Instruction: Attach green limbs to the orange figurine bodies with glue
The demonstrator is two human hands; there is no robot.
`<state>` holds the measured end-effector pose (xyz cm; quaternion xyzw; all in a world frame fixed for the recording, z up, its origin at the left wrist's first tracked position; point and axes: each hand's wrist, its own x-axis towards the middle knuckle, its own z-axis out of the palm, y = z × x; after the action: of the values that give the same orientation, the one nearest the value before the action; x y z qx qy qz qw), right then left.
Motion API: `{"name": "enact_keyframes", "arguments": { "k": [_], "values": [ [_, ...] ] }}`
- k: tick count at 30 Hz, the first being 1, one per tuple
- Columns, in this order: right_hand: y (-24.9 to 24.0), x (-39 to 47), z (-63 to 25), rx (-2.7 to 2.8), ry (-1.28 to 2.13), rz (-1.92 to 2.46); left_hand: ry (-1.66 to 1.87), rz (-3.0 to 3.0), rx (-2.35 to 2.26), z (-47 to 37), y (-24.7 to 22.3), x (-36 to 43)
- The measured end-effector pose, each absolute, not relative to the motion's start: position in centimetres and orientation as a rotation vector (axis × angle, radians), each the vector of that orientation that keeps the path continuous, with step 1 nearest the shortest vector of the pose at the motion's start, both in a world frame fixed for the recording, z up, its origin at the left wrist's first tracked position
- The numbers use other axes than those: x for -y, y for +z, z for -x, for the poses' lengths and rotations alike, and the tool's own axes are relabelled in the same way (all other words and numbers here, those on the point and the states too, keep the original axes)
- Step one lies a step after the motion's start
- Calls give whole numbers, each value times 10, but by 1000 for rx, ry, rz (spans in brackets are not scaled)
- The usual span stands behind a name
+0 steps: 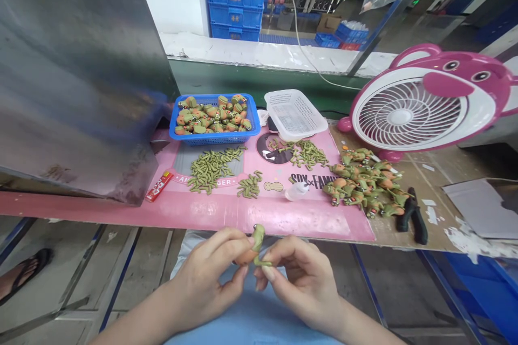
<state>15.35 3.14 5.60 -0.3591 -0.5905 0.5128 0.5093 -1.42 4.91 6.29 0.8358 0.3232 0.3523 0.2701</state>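
A small green and orange toy figure [258, 234] is pinched in my left hand [214, 269], just off the table's front edge. My right hand [301, 277] grips a thin green toy limb [264, 262] between thumb and forefinger, its inner end against the figure's side. Whether the limb is seated in the body cannot be made out. On the pink mat [226, 215] beyond lie a large pile of loose green limbs [210, 170], a smaller pile [250, 185] and another pile [309, 154] to the right.
A blue basket [214, 137] holds many figure bodies. Beside it stands a white basket [295, 113]. Limbed figures [364, 183] are heaped at right, near black-handled pliers [413, 215] and a pink fan [429, 102]. A small bottle [297, 191] and red box [159, 186] lie on the mat.
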Motion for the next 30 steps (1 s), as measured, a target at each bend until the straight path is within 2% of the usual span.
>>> {"name": "enact_keyframes", "arguments": {
  "k": [8, 17, 30],
  "values": [
    [40, -35, -159, 1276, 1125, 886, 982, -2219, -897, 16, 63, -49],
    [43, -50, -156, 1123, 1749, 746, 962, -2078, -768, 15, 63, -50],
    [41, -51, -167, 1298, 1729, 694, 566, -2012, -890, 9, 68, -57]
  ]
}}
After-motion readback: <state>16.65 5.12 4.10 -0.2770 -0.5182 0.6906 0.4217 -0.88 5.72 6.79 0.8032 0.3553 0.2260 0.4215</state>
